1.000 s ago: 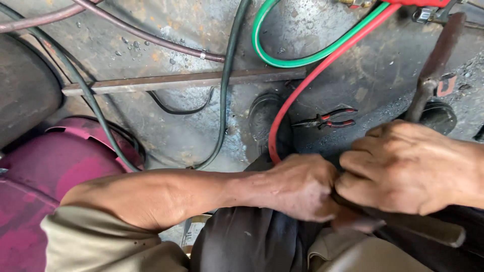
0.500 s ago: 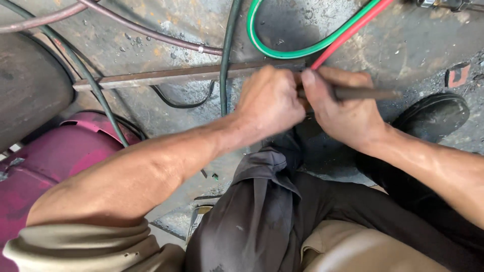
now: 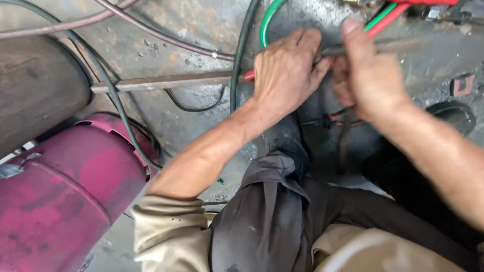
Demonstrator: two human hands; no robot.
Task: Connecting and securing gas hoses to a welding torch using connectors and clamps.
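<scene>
both hands (image 3: 322,75) perhaps on rod (image 3: 388,46)

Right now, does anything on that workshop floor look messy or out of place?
Yes. Hoses and cables snake loosely across the stained concrete floor, crossing a metal bar. The magenta gas cylinder lies on its side, paint worn and patchy.

A single head-worn camera looks steeply down, close over the person's own lap and forearms. The left hand (image 3: 285,70) and right hand (image 3: 370,80) sit near the upper middle of the frame, a pink gas cylinder (image 3: 60,201) filling the lower left and stained concrete floor (image 3: 201,25) across the top.
</scene>
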